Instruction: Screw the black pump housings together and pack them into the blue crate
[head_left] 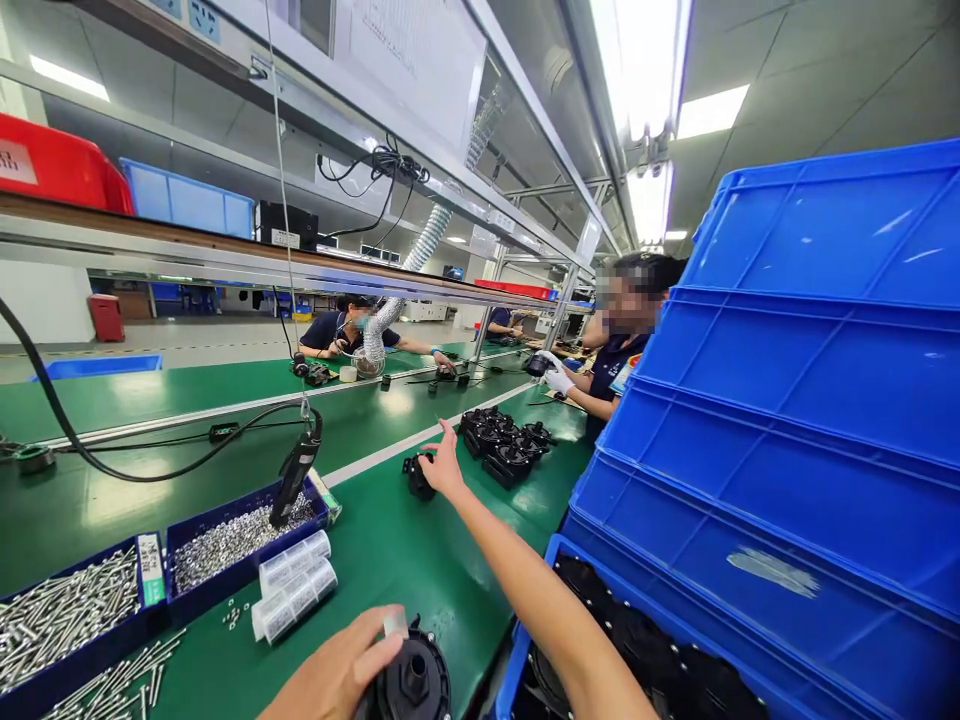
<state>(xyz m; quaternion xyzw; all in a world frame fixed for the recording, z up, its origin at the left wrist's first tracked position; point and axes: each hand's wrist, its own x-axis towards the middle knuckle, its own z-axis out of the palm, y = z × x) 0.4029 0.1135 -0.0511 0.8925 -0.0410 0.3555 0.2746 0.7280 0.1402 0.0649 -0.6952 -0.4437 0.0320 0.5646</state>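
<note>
At the bottom of the view my left hand [349,660] grips a black round pump-like housing [415,675] with a short spout on top. A small whitish piece, perhaps a label [395,622], shows at my left fingertips. Stretched far forward over the green bench, my right hand [445,465] has its fingers apart. Its thumb overlaps a smaller-looking black part [418,480]; whether they touch, I cannot tell. Just beyond, a cluster of similar black housings [506,445] sits on the bench.
Blue bins hold long screws [71,605] and nuts [232,540]; loose screws lie in front. Label rolls [294,585] lie beside them. An electric screwdriver [295,475] hangs above. Stacked blue crates [787,400] rise at right, above a crate of black parts [637,640]. Co-workers [611,370] sit beyond.
</note>
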